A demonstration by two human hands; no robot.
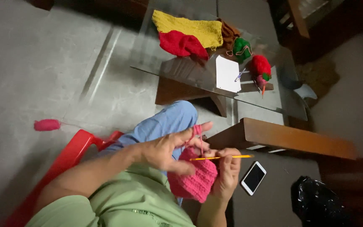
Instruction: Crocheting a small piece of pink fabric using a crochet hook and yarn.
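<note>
Grey concrete floor lies below; the pink crocheted wool piece [194, 178] rests in the lap. Right hand [227, 174] pinches the yellow crochet hook [220, 157] — lying level, tip toward the left hand [169, 152], fingers half-open, tensioning pink yarn [198, 133].

We see a bright pink ribbed crochet piece [194, 180] – bunched, hanging over the lap – with a yellow hook [221, 157] lying level across its top.

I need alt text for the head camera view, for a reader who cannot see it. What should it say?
Seen from above, a seated person's left hand and right hand work a pink crocheted piece with a yellow hook. A phone lies near the right hand. On the glass table ahead lie yellow and red knitted cloth, yarn balls and white paper.
</note>
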